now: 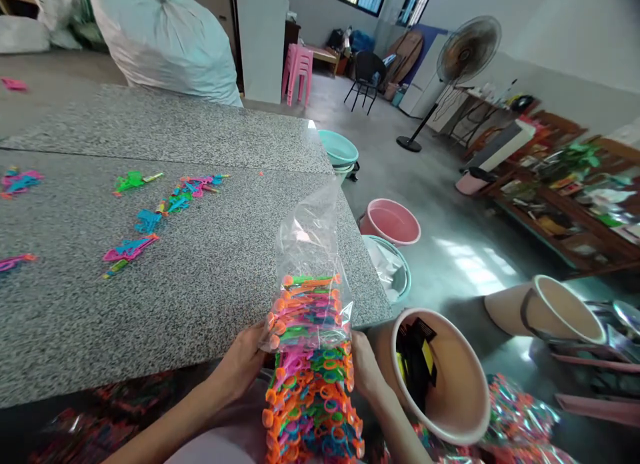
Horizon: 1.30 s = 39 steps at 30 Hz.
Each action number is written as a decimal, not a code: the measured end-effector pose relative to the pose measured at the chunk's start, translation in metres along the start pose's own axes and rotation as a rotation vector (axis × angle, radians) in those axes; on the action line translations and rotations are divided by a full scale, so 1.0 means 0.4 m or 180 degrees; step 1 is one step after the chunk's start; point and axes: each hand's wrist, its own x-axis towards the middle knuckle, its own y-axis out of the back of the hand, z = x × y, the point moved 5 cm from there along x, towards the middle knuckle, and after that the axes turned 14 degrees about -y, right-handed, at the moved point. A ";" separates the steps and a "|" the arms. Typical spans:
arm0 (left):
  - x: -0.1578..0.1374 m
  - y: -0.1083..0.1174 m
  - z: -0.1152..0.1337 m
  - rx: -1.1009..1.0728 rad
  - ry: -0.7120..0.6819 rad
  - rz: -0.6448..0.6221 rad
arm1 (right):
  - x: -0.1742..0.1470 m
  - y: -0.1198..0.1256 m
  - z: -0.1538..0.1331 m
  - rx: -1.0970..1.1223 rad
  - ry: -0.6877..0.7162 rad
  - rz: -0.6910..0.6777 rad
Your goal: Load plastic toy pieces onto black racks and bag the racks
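A tall stack of small colourful plastic pieces with round orange ends runs from my lap up toward the table edge. Over its upper end sits a clear plastic bag, its far part standing above the stack, unfilled. My left hand is closed at the bag's left side near its mouth. On the opposite side, my right hand presses against the bag and stack, its fingers partly hidden. The exact kind of the plastic pieces is unclear. Small piles of similar pieces lie on the speckled table to the left.
A beige bucket with dark items inside stands close to my right. A pink basin and turquoise basins sit beyond the table's right edge. Filled clear packs lie on the floor. A large white sack is behind the table.
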 end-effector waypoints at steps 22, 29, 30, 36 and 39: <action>-0.019 0.044 0.067 0.2051 -0.1781 0.1312 | 0.000 0.040 -0.062 -0.0595 0.1610 0.2554; -0.035 0.027 0.087 0.1762 -0.2432 0.0724 | -0.099 0.073 -0.057 -0.0890 0.2257 0.2226; -0.039 0.027 0.086 0.1706 -0.2499 0.0621 | -0.117 0.080 -0.057 -0.0992 0.2365 0.2178; -0.083 0.021 0.084 0.1350 -0.2796 0.0058 | -0.230 0.101 -0.073 -0.1539 0.2543 0.1850; -0.106 0.013 0.093 0.1210 -0.2839 -0.0091 | -0.295 0.091 -0.066 -0.1437 0.2180 0.1536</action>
